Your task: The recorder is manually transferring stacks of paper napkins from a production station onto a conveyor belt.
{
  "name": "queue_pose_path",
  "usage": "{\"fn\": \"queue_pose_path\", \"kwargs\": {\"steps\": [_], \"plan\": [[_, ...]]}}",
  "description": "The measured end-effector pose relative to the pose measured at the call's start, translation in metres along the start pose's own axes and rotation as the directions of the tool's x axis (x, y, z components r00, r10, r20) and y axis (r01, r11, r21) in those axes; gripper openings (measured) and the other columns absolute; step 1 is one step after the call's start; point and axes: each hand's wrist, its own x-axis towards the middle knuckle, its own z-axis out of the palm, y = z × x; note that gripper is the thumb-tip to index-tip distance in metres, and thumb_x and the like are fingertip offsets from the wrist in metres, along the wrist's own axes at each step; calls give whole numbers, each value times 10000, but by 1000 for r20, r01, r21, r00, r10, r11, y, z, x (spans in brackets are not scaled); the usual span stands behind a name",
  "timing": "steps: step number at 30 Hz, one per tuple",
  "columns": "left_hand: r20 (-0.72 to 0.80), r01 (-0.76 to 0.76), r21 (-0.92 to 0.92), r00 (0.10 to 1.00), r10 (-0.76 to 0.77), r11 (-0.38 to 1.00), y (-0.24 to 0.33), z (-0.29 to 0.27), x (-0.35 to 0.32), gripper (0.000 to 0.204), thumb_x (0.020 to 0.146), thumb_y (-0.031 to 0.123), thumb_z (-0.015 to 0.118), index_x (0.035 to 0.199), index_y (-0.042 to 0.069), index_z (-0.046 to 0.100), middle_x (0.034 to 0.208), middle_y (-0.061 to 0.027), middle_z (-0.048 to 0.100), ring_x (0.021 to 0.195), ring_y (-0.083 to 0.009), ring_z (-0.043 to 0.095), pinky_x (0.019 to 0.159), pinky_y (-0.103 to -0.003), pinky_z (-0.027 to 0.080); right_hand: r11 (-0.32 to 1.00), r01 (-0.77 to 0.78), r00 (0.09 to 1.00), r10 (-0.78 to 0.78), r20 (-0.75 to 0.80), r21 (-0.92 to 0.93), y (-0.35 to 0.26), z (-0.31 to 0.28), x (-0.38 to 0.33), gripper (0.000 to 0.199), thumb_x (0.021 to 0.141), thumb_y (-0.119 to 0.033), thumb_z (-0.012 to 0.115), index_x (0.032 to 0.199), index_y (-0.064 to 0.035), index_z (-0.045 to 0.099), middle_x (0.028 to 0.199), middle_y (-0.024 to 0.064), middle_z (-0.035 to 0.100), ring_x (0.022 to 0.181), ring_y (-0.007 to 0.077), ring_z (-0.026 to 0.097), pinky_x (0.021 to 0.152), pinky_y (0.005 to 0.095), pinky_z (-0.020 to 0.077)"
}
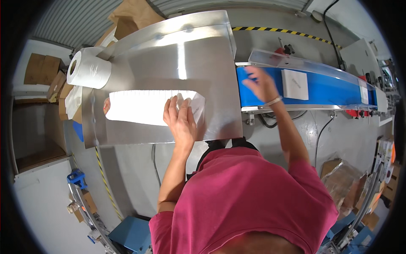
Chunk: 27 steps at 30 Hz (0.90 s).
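Observation:
A long row of thin white square packets (pixel 141 108) lies along the steel table, packed face to face, with a reddish printed face at its left end. My left hand (pixel 182 122) rests on the right end of the row, its fingers spread over the last packets, which lean over. Above the near end of the blue conveyor belt (pixel 315 86), my right hand (pixel 263 84) is raised with its fingers apart and nothing seen in them; motion blurs it slightly. A flat white packet (pixel 295 84) lies on the belt just right of that hand.
The steel table (pixel 148 63) has a raised rim at the back and meets the conveyor on its right. A large white roll (pixel 89 67) stands at its left corner. Farther along the belt sits another white packet (pixel 364 95). A clear guard (pixel 313 63) runs behind the belt.

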Motion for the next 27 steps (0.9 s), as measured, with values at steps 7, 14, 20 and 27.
{"fn": "queue_pose_path", "kwargs": {"steps": [7,14,20,27], "plan": [[32,-18,-19,999,19,1000,2,-7,5,248,782,24,657,1021,84,687,1285,-146,497,1253,-391,389,1025,-506,287,909,-138,806,-129,578,394,-85,75,32,471,787,-100,703,1232,-109,548,1163,57,571,1013,169,561,841,323,503],[45,-14,-56,999,17,998,-1,-7,6,186,780,73,677,964,79,706,1321,-151,463,1273,-399,362,1040,-508,263,877,-184,764,-156,626,443,-69,80,23,451,804,-229,710,1197,-58,569,1176,76,563,1101,214,521,948,327,427],[33,-11,-10,999,12,1000,-1,-8,5,165,807,145,684,945,54,684,1326,-181,451,1278,-410,346,1041,-520,255,922,61,816,-267,513,383,-62,78,15,386,816,-226,707,1118,-20,585,1147,112,577,1055,205,533,915,319,427],[13,1,14,1000,-2,1000,-9,-3,7,312,815,40,639,1126,37,607,1299,-178,468,1246,-383,388,1005,-498,312,981,-169,983,162,-85,-91,123,22,-46,322,917,-293,597,1079,-23,527,940,146,637,892,267,627,780,352,485]]}}
